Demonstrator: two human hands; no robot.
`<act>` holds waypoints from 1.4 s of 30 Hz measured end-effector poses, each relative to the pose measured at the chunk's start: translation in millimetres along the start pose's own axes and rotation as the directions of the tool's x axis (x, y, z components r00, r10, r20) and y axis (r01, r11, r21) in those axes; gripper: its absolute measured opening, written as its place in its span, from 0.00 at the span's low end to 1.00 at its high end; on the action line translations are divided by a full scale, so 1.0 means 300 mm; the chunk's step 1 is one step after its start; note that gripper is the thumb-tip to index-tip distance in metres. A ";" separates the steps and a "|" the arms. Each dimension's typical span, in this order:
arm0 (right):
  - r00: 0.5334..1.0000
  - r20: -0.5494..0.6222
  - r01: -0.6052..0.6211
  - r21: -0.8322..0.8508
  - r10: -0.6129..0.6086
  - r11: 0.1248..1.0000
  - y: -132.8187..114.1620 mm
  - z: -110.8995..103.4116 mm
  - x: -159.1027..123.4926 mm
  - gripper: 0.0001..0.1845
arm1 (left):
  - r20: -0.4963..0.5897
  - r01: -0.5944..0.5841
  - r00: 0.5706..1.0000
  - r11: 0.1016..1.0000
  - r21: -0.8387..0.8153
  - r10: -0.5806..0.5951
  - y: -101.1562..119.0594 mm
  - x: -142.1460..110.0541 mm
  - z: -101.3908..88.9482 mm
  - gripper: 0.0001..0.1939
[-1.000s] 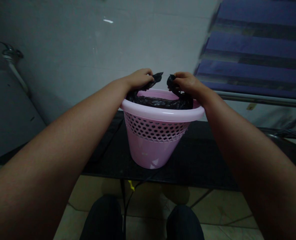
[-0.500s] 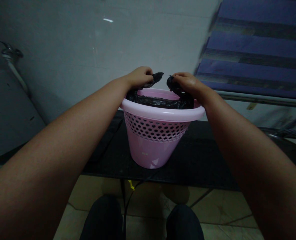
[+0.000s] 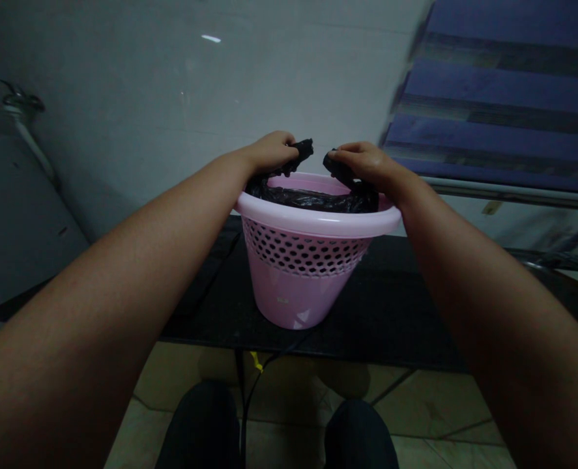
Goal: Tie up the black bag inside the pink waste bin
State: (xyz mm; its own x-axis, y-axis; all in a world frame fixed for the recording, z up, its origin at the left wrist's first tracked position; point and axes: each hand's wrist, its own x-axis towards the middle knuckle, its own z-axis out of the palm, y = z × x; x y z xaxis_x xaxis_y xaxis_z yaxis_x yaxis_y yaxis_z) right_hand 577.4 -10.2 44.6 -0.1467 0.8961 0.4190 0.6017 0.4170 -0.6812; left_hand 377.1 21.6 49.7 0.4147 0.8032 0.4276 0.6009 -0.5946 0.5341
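A pink plastic wastebasket [image 3: 298,286] with a band of holes below its rim stands upright in front of me. Inside it, a black garbage bag [image 3: 313,198] shows just under the rim, with two gathered ends rising above the far side. My left hand [image 3: 274,150] is closed around one gathered end, over the left part of the rim. On the right, my right hand [image 3: 364,159] pinches the other end. A small gap separates the two ends. The bottom of the bag is hidden by the basket wall.
The basket rests on a black bench [image 3: 391,312] against a pale wall [image 3: 279,71]. Purple stacked sheets or boxes [image 3: 504,85] stand at the right. A tap [image 3: 19,101] and a pale cabinet-like surface [image 3: 19,215] are on the left. A black strap with a yellow tag [image 3: 256,362] hangs in front.
Both gathered ends of the bag have shifted and crumpled slightly within my fingers, their tips now blunter. The wastebasket and my arms stay in nearly the same place.
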 end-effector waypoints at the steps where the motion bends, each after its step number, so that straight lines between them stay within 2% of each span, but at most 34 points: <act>1: 1.000 -0.005 -0.001 -0.004 0.001 1.000 0.001 0.000 0.001 0.13 | 0.006 -0.001 1.000 1.000 0.000 0.001 -0.001 0.000 0.000 0.15; 12: 1.000 -0.025 0.003 -0.070 -0.004 0.998 -0.010 -0.004 -0.018 0.13 | 0.013 0.000 1.000 1.000 -0.002 0.000 0.005 -0.011 0.005 0.11; 25: 0.999 0.008 -0.031 0.035 0.031 0.999 -0.010 -0.001 -0.005 0.06 | 0.055 0.002 0.998 0.998 -0.066 0.002 -0.004 -0.007 0.001 0.11; 36: 0.995 -0.069 0.074 0.059 -0.070 0.996 0.025 -0.003 0.029 0.08 | 0.041 0.003 0.999 0.998 -0.056 -0.001 -0.001 -0.002 0.003 0.11; 42: 0.990 -0.109 0.093 0.033 -0.089 0.995 0.031 -0.004 0.039 0.08 | 0.044 0.015 0.999 0.999 -0.035 -0.013 0.008 -0.008 0.002 0.12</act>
State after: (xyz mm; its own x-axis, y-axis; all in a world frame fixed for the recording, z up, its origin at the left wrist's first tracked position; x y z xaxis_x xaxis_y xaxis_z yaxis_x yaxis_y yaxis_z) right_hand 582.3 4.0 44.1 -0.1128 0.8333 0.5411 0.5593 0.5034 -0.6586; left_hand 377.9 18.4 49.6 0.4366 0.8117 0.3879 0.5825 -0.5837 0.5657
